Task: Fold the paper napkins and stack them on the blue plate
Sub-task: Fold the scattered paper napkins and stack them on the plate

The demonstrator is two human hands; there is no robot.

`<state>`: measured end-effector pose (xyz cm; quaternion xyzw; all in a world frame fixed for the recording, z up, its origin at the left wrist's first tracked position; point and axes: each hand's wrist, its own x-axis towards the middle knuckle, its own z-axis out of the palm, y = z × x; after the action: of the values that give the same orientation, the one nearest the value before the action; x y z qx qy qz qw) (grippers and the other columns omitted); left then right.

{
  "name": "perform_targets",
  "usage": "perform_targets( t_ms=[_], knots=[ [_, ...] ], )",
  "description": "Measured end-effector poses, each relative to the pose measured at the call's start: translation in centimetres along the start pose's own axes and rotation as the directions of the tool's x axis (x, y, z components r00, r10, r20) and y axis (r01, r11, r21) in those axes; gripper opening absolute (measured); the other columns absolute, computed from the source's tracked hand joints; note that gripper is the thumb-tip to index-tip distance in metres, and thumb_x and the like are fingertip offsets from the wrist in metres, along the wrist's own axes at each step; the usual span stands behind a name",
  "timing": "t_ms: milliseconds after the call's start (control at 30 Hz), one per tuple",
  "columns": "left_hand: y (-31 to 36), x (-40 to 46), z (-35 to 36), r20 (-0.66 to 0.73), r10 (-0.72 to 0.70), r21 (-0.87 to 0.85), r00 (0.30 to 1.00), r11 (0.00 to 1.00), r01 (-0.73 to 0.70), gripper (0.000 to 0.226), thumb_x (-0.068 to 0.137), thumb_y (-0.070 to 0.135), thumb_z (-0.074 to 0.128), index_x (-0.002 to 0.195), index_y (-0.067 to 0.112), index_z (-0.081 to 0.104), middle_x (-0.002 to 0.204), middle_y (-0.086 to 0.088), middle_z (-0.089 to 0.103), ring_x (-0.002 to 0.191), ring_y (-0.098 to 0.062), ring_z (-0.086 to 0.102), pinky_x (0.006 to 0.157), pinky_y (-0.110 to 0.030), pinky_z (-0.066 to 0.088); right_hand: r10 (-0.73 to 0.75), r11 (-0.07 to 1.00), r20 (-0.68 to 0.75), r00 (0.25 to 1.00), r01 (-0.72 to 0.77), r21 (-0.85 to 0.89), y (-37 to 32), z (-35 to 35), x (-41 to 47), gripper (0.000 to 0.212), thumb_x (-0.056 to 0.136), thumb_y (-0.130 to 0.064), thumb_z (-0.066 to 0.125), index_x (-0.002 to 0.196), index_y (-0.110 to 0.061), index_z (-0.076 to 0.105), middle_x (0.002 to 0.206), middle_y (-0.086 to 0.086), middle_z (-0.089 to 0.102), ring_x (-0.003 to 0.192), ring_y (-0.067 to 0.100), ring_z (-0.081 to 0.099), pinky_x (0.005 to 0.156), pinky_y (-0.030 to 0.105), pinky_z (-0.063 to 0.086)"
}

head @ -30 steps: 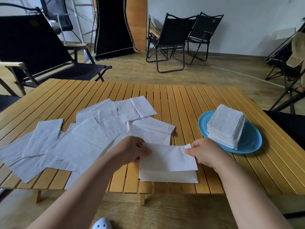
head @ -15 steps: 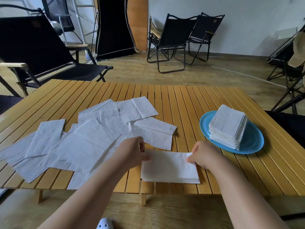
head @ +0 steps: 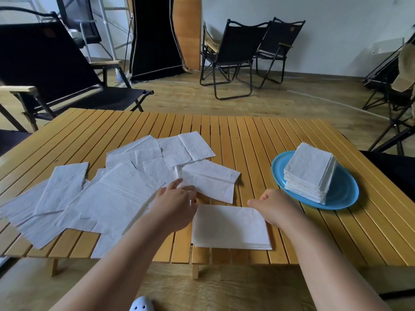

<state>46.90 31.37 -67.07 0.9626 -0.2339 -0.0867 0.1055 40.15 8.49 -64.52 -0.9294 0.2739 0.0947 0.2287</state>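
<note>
A napkin folded in half lies flat at the table's near edge. My left hand is at its far left corner with fingers loosely spread, touching the paper and gripping nothing. My right hand sits on its far right corner, fingers curled, thumb stretched left along the far edge, pinching the paper. Several unfolded white napkins lie spread over the left half of the table. To the right stands the blue plate with a stack of folded napkins on it.
The slatted wooden table has bare slats at the back and between the napkins and the plate. Black folding chairs stand around on the wooden floor. A pale shoe shows below the near edge.
The raised top half of the napkin has been laid down flat onto its lower half. My left hand has let go and spread its fingers; my right hand stays at the right corner.
</note>
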Motion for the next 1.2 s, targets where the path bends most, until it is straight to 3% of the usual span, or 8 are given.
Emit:
perform_targets(
  t_ms=[133, 267, 500, 667, 767, 967, 1100, 1200],
  knots=[
    [0.1, 0.3, -0.5, -0.178, 0.032, -0.131, 0.984, 0.990, -0.056, 0.032, 0.102, 0.033, 0.053, 0.132, 0.029, 0.064, 0.144, 0.012, 0.055, 0.145, -0.012, 0.035, 0.119, -0.041, 0.030, -0.068, 0.990, -0.106, 0.992, 0.080, 0.116, 0.4, 0.2, 0.2, 0.022, 0.094, -0.028, 0.064, 0.115, -0.025, 0.057, 0.106, -0.004, 0.061, 0.091, 0.014, 0.060, 0.063, 0.022, 0.048],
    [0.5, 0.1, -1.9, -0.368, 0.030, -0.402, 0.929, 0.896, -0.188, 0.019, 0.092, 0.015, 0.071, 0.107, 0.026, 0.077, 0.112, 0.013, 0.069, 0.097, -0.006, 0.064, 0.081, -0.015, 0.053, -0.203, 0.945, -0.149, 0.968, 0.234, 0.228, 0.4, 0.4, 0.4, 0.059, 0.094, -0.013, 0.066, 0.144, -0.034, 0.044, 0.132, -0.008, 0.052, 0.111, 0.012, 0.053, 0.070, 0.017, 0.044],
    [0.1, -0.3, -2.6, -0.301, 0.090, -0.639, 0.950, 0.720, -0.270, 0.027, 0.090, 0.007, 0.072, 0.091, 0.033, 0.078, 0.099, 0.017, 0.074, 0.096, 0.003, 0.068, 0.084, -0.014, 0.055, -0.263, 0.860, -0.137, 0.955, 0.297, 0.415, 0.0, 0.3, 0.5, 0.057, 0.092, -0.037, 0.070, 0.144, -0.032, 0.048, 0.137, -0.009, 0.051, 0.125, 0.016, 0.051, 0.082, 0.027, 0.042],
    [0.6, -0.6, -3.5, -0.216, -0.120, -0.942, 0.969, 0.285, -0.175, 0.018, 0.094, 0.013, 0.068, 0.105, 0.022, 0.078, 0.104, -0.003, 0.076, 0.097, -0.021, 0.071, 0.083, -0.034, 0.058, -0.287, 0.721, -0.131, 0.949, 0.304, 0.623, 0.0, 0.3, 0.5, 0.018, 0.097, -0.035, 0.064, 0.114, -0.030, 0.067, 0.112, -0.013, 0.070, 0.111, 0.013, 0.063, 0.091, 0.032, 0.051],
    [0.3, -0.3, -3.3, 0.007, -0.180, -0.996, 0.984, 0.085, 0.023, 0.044, 0.094, 0.026, 0.067, 0.137, 0.023, 0.056, 0.114, -0.003, 0.070, 0.101, -0.023, 0.072, 0.094, -0.042, 0.057, -0.242, 0.528, -0.144, 0.959, 0.255, 0.810, -0.3, -0.1, 0.5, 0.010, 0.097, -0.028, 0.065, 0.105, -0.029, 0.070, 0.100, -0.009, 0.075, 0.104, 0.016, 0.068, 0.090, 0.036, 0.056],
    [0.2, 0.3, -2.4, 0.004, -0.251, -0.976, 0.968, 0.211, 0.059, 0.061, 0.092, 0.022, 0.072, 0.145, 0.037, 0.047, 0.117, -0.008, 0.067, 0.107, -0.023, 0.068, 0.088, -0.033, 0.056, -0.250, 0.327, -0.084, 0.964, 0.166, 0.930, -0.6, -0.4, 0.3, 0.011, 0.097, -0.022, 0.064, 0.104, -0.025, 0.071, 0.098, -0.006, 0.077, 0.098, 0.016, 0.073, 0.085, 0.038, 0.058],
    [0.2, 0.3, -2.5, -0.073, -0.264, -0.977, 0.962, 0.214, -0.016, 0.056, 0.092, 0.023, 0.071, 0.142, 0.039, 0.051, 0.113, -0.004, 0.069, 0.106, -0.021, 0.067, 0.089, -0.035, 0.058, -0.248, 0.391, -0.154, 0.956, 0.244, 0.887, -0.5, -0.2, 0.4, 0.011, 0.094, -0.023, 0.069, 0.104, -0.025, 0.070, 0.097, -0.007, 0.077, 0.103, 0.019, 0.071, 0.092, 0.044, 0.058],
    [0.3, 0.2, -2.4, -0.109, -0.232, -0.961, 0.966, 0.274, -0.043, 0.038, 0.093, 0.024, 0.069, 0.129, 0.036, 0.065, 0.105, 0.003, 0.075, 0.104, -0.018, 0.068, 0.095, -0.040, 0.057, -0.232, 0.546, -0.247, 0.941, 0.336, 0.768, -0.6, -0.2, 0.3, 0.036, 0.090, -0.029, 0.074, 0.123, -0.024, 0.061, 0.100, -0.013, 0.074, 0.100, 0.013, 0.070, 0.089, 0.041, 0.060]
  ],
)
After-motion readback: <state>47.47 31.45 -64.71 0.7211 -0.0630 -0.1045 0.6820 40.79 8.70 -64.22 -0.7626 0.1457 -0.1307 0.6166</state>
